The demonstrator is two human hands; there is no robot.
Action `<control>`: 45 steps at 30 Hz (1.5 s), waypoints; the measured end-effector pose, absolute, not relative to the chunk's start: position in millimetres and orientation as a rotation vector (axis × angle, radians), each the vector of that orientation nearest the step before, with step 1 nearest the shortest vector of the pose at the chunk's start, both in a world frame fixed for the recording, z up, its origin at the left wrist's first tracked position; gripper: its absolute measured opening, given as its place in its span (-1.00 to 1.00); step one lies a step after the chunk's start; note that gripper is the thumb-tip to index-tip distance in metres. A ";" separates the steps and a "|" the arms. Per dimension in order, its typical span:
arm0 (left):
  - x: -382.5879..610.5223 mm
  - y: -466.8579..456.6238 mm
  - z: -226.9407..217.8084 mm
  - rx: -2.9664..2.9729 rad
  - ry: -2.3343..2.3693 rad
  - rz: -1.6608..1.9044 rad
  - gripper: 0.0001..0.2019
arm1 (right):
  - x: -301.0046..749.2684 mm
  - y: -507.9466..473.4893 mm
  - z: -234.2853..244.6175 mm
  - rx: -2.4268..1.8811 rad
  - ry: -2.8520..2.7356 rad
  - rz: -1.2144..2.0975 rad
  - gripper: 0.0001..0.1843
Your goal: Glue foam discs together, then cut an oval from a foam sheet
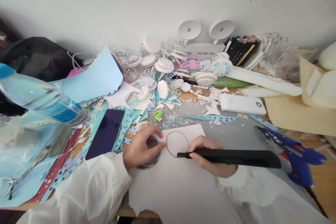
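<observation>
A white sheet of paper [183, 182] with a ragged lower edge lies before me, bearing a thin brown circle outline [171, 133]. My left hand [143, 145] rests at the paper's left edge, thumb and forefinger apart, the thumb tip touching the circle's left side. In my right hand [207, 157] is a long black marker pen [244, 157], held nearly level. Its tip meets the circle's lower edge. Beneath my left hand, a dark patch shows through a cutout in the sheet.
A phone [105, 133] and water bottle [49, 99] are at left, near scissors [28, 169]. Behind the paper sit a green sharpener [158, 115], white paper discs and scraps. A white power bank [242, 104] and blue glue gun [296, 154] lie right, below a marker holder [243, 50].
</observation>
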State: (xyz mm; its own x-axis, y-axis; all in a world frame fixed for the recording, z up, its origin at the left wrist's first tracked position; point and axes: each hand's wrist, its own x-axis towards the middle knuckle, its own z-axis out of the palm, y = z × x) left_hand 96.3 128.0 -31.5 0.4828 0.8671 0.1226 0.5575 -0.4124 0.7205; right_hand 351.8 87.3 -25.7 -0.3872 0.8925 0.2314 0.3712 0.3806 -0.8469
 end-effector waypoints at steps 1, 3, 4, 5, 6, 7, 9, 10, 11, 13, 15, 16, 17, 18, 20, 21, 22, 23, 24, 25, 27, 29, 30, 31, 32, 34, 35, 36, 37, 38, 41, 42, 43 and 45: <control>96.4 128.1 -31.7 2.111 1.168 0.656 -0.85 | 352.4 87.0 -26.4 -1.072 -1.988 0.905 -0.98; 96.5 128.3 -32.1 2.099 1.166 0.654 -0.85 | 353.0 87.2 -27.1 -1.040 -2.080 0.848 -0.98; 96.6 128.4 -32.3 2.096 1.169 0.651 -0.85 | 353.0 87.5 -27.3 -1.011 -2.120 0.805 -0.97; 96.7 128.4 -32.4 2.095 1.172 0.649 -0.84 | 352.9 87.9 -27.6 -0.973 -2.163 0.758 -0.96; 96.7 128.4 -32.3 2.093 1.173 0.648 -0.84 | 352.6 88.4 -27.9 -0.931 -2.201 0.709 -0.95; 96.8 128.4 -32.2 2.092 1.173 0.646 -0.84 | 352.2 88.9 -28.3 -0.883 -2.229 0.666 -0.95; 96.8 128.3 -31.7 2.088 1.171 0.644 -0.84 | 351.3 89.6 -29.0 -0.776 -2.270 0.628 -0.94; 96.7 128.3 -31.5 2.086 1.169 0.643 -0.84 | 351.0 89.9 -29.3 -0.728 -2.286 0.624 -0.93; 96.7 128.2 -31.3 2.083 1.169 0.643 -0.84 | 350.8 90.0 -29.7 -0.691 -2.299 0.615 -0.92; 96.6 128.1 -31.3 2.081 1.169 0.642 -0.84 | 350.8 89.8 -31.2 -0.656 -2.322 0.567 -0.89; 96.4 128.2 -31.7 2.085 1.170 0.638 -0.83 | 351.2 89.2 -34.4 -0.668 -2.330 0.524 -0.88; 96.4 128.4 -31.8 2.089 1.170 0.635 -0.83 | 351.6 88.7 -36.6 -0.675 -2.325 0.525 -0.87; 96.3 128.5 -32.0 2.093 1.169 0.633 -0.83 | 352.0 88.2 -39.1 -0.671 -2.318 0.547 -0.86; 96.2 128.6 -32.0 2.095 1.167 0.630 -0.83 | 352.4 87.8 -41.4 -0.661 -2.310 0.578 -0.86; 96.2 128.9 -31.9 2.098 1.161 0.631 -0.83 | 352.7 87.4 -44.9 -0.644 -2.295 0.640 -0.85; 96.1 128.9 -31.8 2.099 1.159 0.633 -0.83 | 352.7 87.5 -45.4 -0.639 -2.284 0.663 -0.86; 96.1 128.9 -31.8 2.100 1.158 0.635 -0.83 | 352.6 87.8 -44.9 -0.636 -2.271 0.687 -0.87; 96.1 128.9 -31.8 2.100 1.157 0.637 -0.83 | 352.4 88.3 -43.5 -0.636 -2.247 0.717 -0.89; 96.0 128.8 -32.0 2.098 1.158 0.639 -0.83 | 352.2 88.9 -41.2 -0.644 -2.208 0.765 -0.90; 96.0 128.7 -32.2 2.094 1.159 0.640 -0.84 | 352.1 89.5 -38.3 -0.656 -2.159 0.827 -0.91; 96.0 128.6 -32.8 2.088 1.157 0.636 -0.84 | 352.3 90.7 -32.4 -0.709 -2.054 0.950 -0.89; 96.1 128.7 -33.3 2.086 1.156 0.636 -0.84 | 352.9 91.5 -28.5 -0.783 -1.973 1.015 -0.87; 96.2 128.8 -33.5 2.087 1.154 0.635 -0.84 | 353.3 91.5 -27.8 -0.816 -1.951 1.027 -0.87; 96.3 128.9 -33.6 2.088 1.152 0.635 -0.84 | 353.5 91.4 -27.8 -0.838 -1.938 1.032 -0.88; 96.3 129.0 -33.7 2.089 1.152 0.636 -0.84 | 353.8 91.2 -28.2 -0.851 -1.928 1.039 -0.89; 96.4 129.0 -33.7 2.089 1.153 0.637 -0.83 | 354.1 90.2 -29.5 -0.859 -1.918 1.051 -0.88; 96.4 128.9 -33.7 2.089 1.153 0.636 -0.83 | 354.3 89.7 -29.9 -0.856 -1.921 1.056 -0.87; 96.4 128.7 -33.7 2.088 1.154 0.638 -0.83 | 354.5 89.1 -29.9 -0.849 -1.926 1.057 -0.85; 96.4 128.5 -33.7 2.087 1.154 0.641 -0.83 | 354.7 88.7 -29.6 -0.840 -1.933 1.057 -0.83; 96.4 128.3 -33.8 2.084 1.153 0.644 -0.83 | 355.0 88.5 -29.1 -0.832 -1.941 1.054 -0.82; 95.9 127.8 -34.0 2.080 1.151 0.654 -0.84 | 355.6 89.5 -27.4 -0.795 -1.983 1.034 -0.79; 95.7 127.8 -34.1 2.080 1.150 0.656 -0.84 | 355.6 90.4 -27.5 -0.773 -2.000 1.025 -0.79; 95.5 127.9 -34.3 2.080 1.148 0.657 -0.83 | 355.5 91.4 -28.1 -0.743 -2.018 1.013 -0.80; 95.2 128.4 -34.5 2.079 1.139 0.654 -0.83 | 354.8 93.5 -30.7 -0.662 -2.046 0.978 -0.84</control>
